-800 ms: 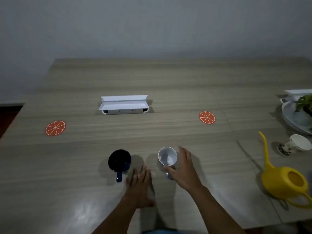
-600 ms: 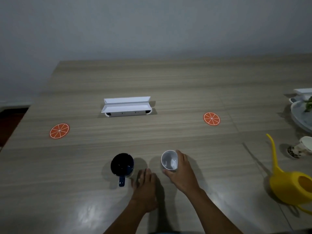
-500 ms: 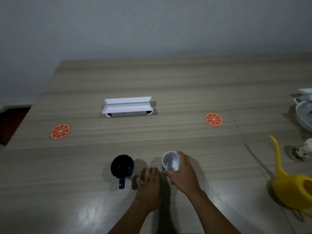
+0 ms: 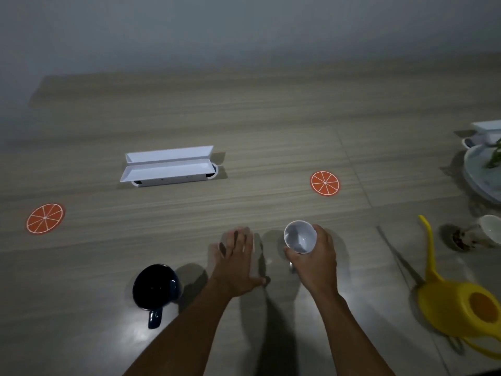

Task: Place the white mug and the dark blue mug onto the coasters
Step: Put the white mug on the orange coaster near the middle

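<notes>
1. Whereas half a second ago the white mug (image 4: 300, 236) sat low by the near edge of the table (image 4: 271, 118) with the right hand (image 4: 314, 256) only closing round it, it now appears lifted clear and tilted, its open mouth turned toward the camera.
2. The right hand's fingers (image 4: 324, 240) are clamped on the mug's side and base, the thumb wrapped round the near wall; the handle is hidden behind the palm.
3. The left hand (image 4: 238, 259) has moved forward from beside the dark blue mug (image 4: 156, 287) and now lies flat, fingers spread and blurred, holding nothing.
4. The dark blue mug stands upright and untouched, to the left of the left forearm, its handle pointing toward the person.
5. The right coaster (image 4: 324, 183), an orange-slice disc, lies bare ahead of the lifted mug and a little to its right; the left coaster (image 4: 45, 218) lies bare, well apart, at the far left.
6. Judged from this, the first carry is under way: the white mug seems bound for the right coaster, with neither mug placed yet.
7. The left hand looks free to turn back for the dark blue mug, which would suit the left coaster.
8. A yellow watering can (image 4: 461, 308) stands near on the right, outside the likely path.
</notes>
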